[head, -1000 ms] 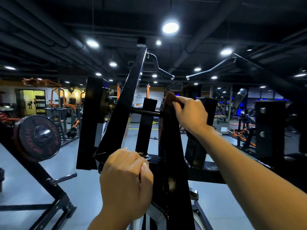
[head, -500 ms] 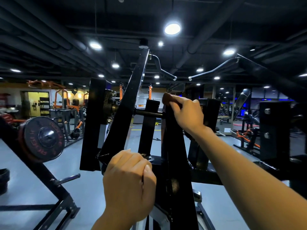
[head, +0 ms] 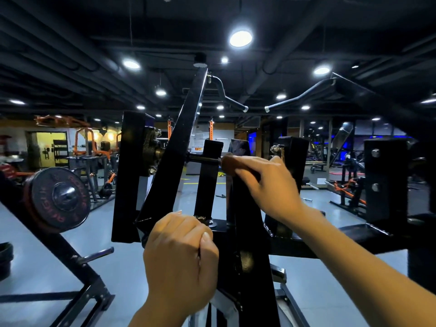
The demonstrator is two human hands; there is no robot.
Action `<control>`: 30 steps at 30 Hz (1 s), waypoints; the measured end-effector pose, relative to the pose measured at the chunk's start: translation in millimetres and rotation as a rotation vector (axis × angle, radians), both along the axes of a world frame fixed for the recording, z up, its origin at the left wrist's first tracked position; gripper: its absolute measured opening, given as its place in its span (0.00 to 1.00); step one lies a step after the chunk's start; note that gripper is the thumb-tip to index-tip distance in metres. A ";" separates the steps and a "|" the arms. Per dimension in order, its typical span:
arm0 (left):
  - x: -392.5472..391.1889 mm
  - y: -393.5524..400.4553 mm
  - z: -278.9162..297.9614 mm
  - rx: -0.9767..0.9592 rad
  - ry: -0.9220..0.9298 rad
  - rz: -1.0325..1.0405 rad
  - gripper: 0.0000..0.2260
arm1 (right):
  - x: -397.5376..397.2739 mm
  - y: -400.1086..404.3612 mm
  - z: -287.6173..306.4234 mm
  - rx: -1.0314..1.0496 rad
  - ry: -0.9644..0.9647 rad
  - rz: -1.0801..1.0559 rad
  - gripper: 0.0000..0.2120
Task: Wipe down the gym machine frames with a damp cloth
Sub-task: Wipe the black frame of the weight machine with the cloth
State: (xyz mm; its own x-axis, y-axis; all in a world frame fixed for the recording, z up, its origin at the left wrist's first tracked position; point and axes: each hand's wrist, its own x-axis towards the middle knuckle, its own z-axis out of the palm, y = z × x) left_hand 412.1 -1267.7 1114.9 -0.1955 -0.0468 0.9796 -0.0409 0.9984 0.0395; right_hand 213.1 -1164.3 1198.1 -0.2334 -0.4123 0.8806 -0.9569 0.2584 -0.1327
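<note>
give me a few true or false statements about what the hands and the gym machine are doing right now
1. The right hand holds a brown cloth against the top of a black frame post. True.
2. The left hand hangs free, touching nothing. False: its fingers are curled round a part of the black machine frame low in the middle.
3. A weight plate with red lettering sits on a peg at the left. True.
4. The two curved handlebars overhead are bright orange. False: they are dark, with pale end caps.
5. The cloth lies on the floor. False: it is up at the post, under the right hand.
</note>
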 end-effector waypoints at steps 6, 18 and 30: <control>-0.6 -0.7 -1.2 -0.013 0.015 -0.017 0.19 | -22.9 -7.5 16.6 -0.085 -0.169 -0.054 0.15; 2.0 1.4 -0.9 0.016 -0.025 0.026 0.19 | 3.5 12.6 -10.1 -0.097 -0.100 0.004 0.16; 2.0 1.1 0.0 0.036 -0.050 0.050 0.20 | 30.9 29.5 -31.1 -0.031 -0.006 -0.036 0.16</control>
State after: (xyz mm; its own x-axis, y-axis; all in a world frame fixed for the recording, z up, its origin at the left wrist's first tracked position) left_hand 414.1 -1266.6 1114.9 -0.2408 -0.0923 0.9662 -0.0936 0.9930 0.0715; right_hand 244.0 -1134.8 1167.0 -0.2533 -0.3757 0.8914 -0.9460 0.2887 -0.1471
